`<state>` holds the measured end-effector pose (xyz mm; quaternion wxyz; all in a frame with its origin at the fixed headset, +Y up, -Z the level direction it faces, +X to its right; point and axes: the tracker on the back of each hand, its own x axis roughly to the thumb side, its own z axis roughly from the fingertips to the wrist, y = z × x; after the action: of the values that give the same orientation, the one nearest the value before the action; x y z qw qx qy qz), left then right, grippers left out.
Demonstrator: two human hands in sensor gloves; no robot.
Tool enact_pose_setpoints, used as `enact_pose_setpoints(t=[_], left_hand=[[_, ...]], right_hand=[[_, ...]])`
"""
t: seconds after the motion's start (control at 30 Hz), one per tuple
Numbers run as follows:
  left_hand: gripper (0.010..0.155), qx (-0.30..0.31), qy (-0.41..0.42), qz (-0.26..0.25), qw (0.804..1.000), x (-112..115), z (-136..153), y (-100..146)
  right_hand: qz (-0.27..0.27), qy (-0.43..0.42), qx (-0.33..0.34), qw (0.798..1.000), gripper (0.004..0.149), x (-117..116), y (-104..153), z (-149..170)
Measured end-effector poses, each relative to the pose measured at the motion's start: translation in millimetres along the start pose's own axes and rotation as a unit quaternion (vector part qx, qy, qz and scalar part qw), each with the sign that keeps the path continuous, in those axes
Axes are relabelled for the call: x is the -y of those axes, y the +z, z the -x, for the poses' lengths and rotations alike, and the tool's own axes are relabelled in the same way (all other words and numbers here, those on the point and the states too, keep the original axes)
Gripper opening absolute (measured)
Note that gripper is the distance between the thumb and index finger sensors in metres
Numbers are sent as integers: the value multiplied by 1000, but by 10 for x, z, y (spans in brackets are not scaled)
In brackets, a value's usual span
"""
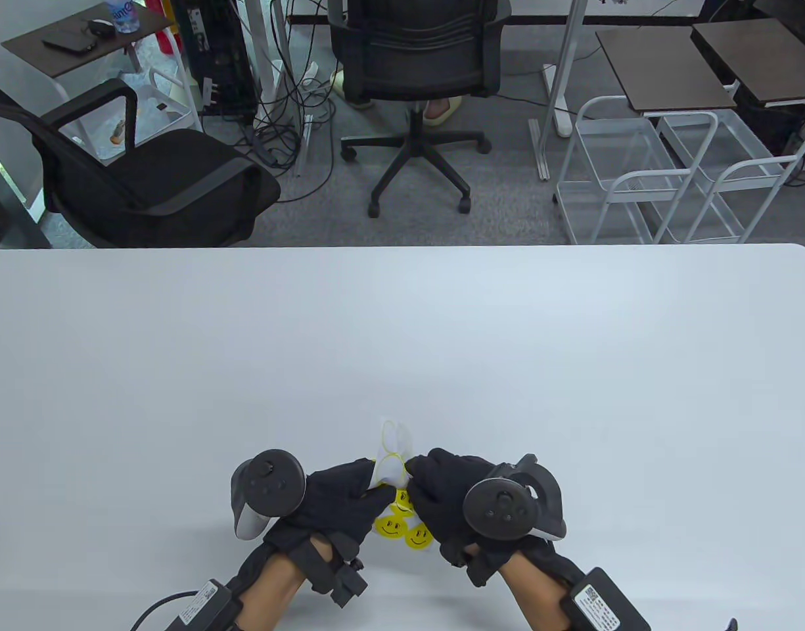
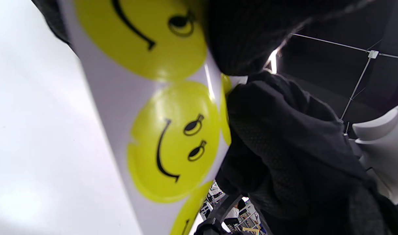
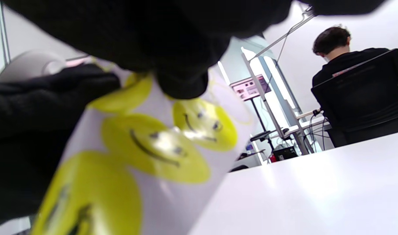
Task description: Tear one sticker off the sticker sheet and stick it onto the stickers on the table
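A white sticker sheet (image 1: pixel 390 460) with several yellow smiley stickers (image 1: pixel 390 526) is held up between both hands, just above the table's near edge. My left hand (image 1: pixel 370 478) grips the sheet's left side. My right hand (image 1: pixel 414 474) pinches its upper right part. In the left wrist view the sheet (image 2: pixel 110 107) shows a smiley (image 2: pixel 172 143), with the right hand's fingers (image 2: pixel 283 147) against its edge. In the right wrist view a right fingertip (image 3: pixel 182 81) sits at the top of a smiley (image 3: pixel 202 127) on the sheet (image 3: pixel 176 199). I cannot tell whether a sticker is lifted. I see no sticker lying on the table.
The white table (image 1: pixel 402 342) stretches wide beyond the hands. Behind its far edge stand two black office chairs (image 1: pixel 415 59) and white wire carts (image 1: pixel 665 177). A seated person (image 3: pixel 345 62) shows in the right wrist view.
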<state>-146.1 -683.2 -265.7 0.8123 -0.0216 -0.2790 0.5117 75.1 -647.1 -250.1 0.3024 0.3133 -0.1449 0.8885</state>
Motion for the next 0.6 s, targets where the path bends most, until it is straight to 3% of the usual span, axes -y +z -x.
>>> enact_pose_setpoints(t=[0.2,0.37,0.6], left_hand=[[43,-17,-29,-26,999,-35,84,17],[47,-39,19,-33,999,-77,163,23],[47,-51,17,-66,996,-226,234,39]], right_hand=[[47,17,-39,998,41,94,24,88],[98,11,-69,993,40,226,64,171],[165,-65,-131,975,40,417,169,421]])
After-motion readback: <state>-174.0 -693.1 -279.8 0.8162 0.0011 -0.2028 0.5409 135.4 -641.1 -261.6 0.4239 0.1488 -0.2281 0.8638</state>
